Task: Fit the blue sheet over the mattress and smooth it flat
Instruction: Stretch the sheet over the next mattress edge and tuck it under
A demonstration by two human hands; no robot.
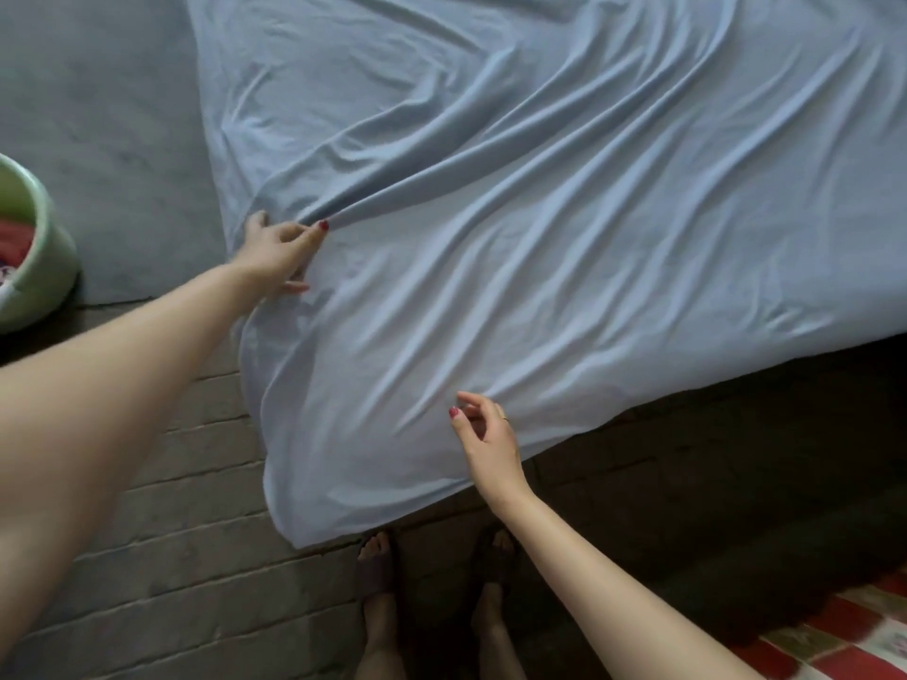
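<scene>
The blue sheet (564, 213) lies wrinkled across the mattress, with one corner hanging over the near edge down toward the floor. Bare grey mattress (98, 115) shows at the upper left, uncovered. My left hand (280, 252) reaches out to the sheet's left edge and pinches a fold of fabric between thumb and fingers; long creases fan out from that pinch. My right hand (483, 434) is over the sheet's near edge with its fingers loosely curled, thumb and fingertips at the cloth; whether they pinch the fabric is unclear.
A pale green basket (34, 267) with red cloth inside stands at the left, against the mattress. The floor is grey brick (196, 581). My feet in dark sandals (441, 566) stand below the hanging corner. A red checked mat (844, 640) lies at the bottom right.
</scene>
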